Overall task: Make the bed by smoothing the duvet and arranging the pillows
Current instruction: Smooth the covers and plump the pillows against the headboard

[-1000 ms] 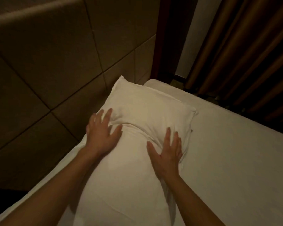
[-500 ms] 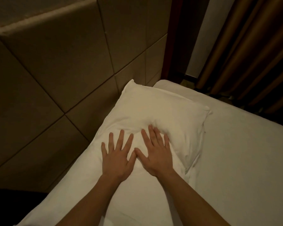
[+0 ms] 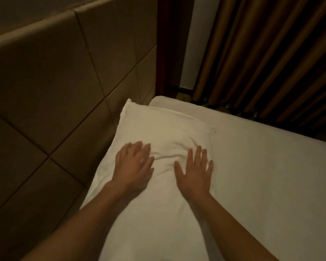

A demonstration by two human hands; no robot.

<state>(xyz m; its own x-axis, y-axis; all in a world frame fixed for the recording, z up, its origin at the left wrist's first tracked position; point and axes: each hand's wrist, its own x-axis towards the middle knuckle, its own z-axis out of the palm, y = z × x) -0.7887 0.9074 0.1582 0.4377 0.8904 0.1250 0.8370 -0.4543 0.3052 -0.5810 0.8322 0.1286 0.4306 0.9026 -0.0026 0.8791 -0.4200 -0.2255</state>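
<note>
Head view was dim; white bed (image 3: 271, 176) filled 3 to 6 o'clock, its top covering smooth there, can't tell duvet from sheet. Padded headboard (image 3: 55, 100) ran from 12 round to 8 o'clock, brown curtain (image 3: 271, 53) at 1 to 2 o'clock beyond the far bed edge. White pillow (image 3: 164, 132) lay flat at the head of the bed, long side against the headboard, far corner pointing to 12 o'clock, near end running out of frame at 6 o'clock. One shallow crease band crossed the pillow between the hands.

Left hand (image 3: 134, 166) was flat on the pillow at about 9 o'clock of the crease, fingers spread and blurred, released, gripping nothing. Right hand (image 3: 195, 173) was flat at 3 o'clock of the crease, near the pillow's bed-side edge, fingers straight and splayed, released too. Hands sat well apart.

Step in hand, my read: pillow arranging, specifically pressing it flat and smoothing wrinkles outward. Pillow looked already placed; duvet side looked tidy in what was visible.

Next move likely calls for palms staying flat and sweeping toward the far end at 12 o'clock to push out the leftover crease, light pressure so the pillow doesn't slide off the headboard line. Any second pillow wasn't in view
</note>
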